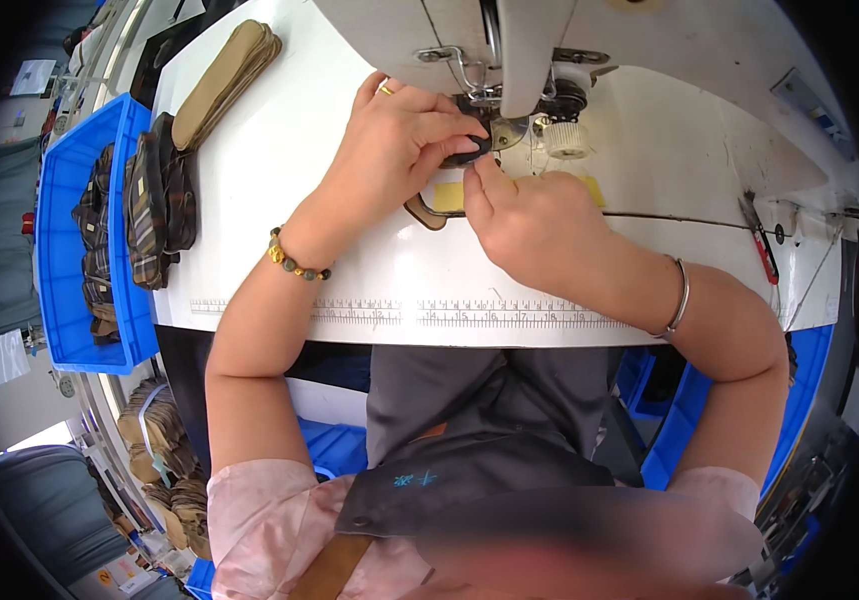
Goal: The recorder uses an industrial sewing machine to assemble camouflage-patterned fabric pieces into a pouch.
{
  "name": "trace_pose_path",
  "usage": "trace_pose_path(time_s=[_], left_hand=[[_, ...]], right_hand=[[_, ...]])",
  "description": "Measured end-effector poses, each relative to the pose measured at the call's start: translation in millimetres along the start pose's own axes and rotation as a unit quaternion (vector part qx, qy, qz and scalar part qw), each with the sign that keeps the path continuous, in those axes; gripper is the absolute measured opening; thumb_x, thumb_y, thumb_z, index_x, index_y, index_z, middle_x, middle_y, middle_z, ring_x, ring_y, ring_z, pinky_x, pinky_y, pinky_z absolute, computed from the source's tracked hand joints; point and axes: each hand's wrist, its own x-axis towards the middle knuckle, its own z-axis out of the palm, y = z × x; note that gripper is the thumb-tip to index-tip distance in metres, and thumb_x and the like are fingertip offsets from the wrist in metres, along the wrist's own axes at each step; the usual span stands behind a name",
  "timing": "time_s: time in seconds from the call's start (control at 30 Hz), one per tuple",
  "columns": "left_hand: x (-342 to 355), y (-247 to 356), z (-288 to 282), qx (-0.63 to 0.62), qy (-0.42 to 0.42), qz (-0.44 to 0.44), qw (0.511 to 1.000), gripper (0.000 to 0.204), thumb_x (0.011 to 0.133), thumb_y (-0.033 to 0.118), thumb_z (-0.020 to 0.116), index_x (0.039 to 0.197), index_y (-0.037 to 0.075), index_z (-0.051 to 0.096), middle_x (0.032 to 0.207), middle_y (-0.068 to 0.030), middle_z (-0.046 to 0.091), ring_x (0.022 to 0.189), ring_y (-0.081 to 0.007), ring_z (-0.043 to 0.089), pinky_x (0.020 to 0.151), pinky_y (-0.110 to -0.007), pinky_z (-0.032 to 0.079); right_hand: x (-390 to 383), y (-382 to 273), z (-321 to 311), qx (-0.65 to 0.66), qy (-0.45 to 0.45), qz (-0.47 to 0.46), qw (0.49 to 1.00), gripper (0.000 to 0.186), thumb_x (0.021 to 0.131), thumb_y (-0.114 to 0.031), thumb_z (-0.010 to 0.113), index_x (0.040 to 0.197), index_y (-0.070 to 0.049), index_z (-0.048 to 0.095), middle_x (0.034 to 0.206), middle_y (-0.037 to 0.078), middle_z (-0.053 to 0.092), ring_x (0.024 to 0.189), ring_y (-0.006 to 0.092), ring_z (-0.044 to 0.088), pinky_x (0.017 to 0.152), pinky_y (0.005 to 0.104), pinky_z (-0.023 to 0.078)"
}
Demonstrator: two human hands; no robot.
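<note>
Both my hands are close together under the head of a white sewing machine (526, 60). My left hand (384, 150) pinches a small dark piece of fabric (461, 155) between thumb and fingers beside the presser foot. At the near edge of that piece, my right hand (534, 220) has its thumb and index finger closed on it. The fingers cover much of the fabric, so its full shape is hidden. A tan piece with a dark edge (427, 213) shows below my left hand; whether it joins the dark fabric I cannot tell.
A stack of tan fabric pieces (224, 85) lies at the table's far left. Folded plaid pieces (161, 200) sit at the left edge, beside a blue bin (54, 250) holding more. Red-handled snips (761, 240) lie right. A printed ruler (469, 315) runs along the front edge.
</note>
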Motion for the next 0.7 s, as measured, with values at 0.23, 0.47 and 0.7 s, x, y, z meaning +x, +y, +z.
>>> trace_pose_path(time_s=[0.23, 0.47, 0.7], left_hand=[[2, -7, 0, -0.044, 0.000, -0.072, 0.996, 0.011, 0.082, 0.016, 0.078, 0.091, 0.013, 0.080, 0.086, -0.0024, 0.071, 0.086, -0.0225, 0.063, 0.097, -0.042, 0.041], [6, -12, 4, -0.087, 0.034, -0.051, 0.994, 0.012, 0.082, 0.015, 0.078, 0.090, 0.007, 0.079, 0.083, -0.0096, 0.074, 0.075, -0.0277, 0.067, 0.075, -0.036, 0.052], [15, -10, -7, -0.149, -0.026, -0.122, 0.981, 0.012, 0.087, 0.010, 0.075, 0.096, 0.003, 0.079, 0.084, -0.0103, 0.076, 0.068, -0.0173, 0.068, 0.067, -0.030, 0.055]], right_hand=[[2, 3, 0, 0.002, -0.010, 0.002, 1.000, 0.032, 0.071, -0.008, 0.066, 0.094, 0.012, 0.071, 0.090, 0.029, 0.071, 0.054, 0.0167, 0.067, 0.042, 0.0292, 0.049], [3, 7, 1, -0.007, 0.002, -0.001, 1.000, 0.031, 0.072, -0.007, 0.066, 0.097, 0.011, 0.069, 0.077, 0.017, 0.068, 0.053, 0.0160, 0.064, 0.041, 0.0291, 0.047], [3, 11, 4, -0.006, 0.008, 0.015, 1.000, 0.030, 0.071, -0.008, 0.067, 0.095, 0.010, 0.069, 0.074, 0.011, 0.067, 0.054, 0.0158, 0.064, 0.043, 0.0302, 0.049]])
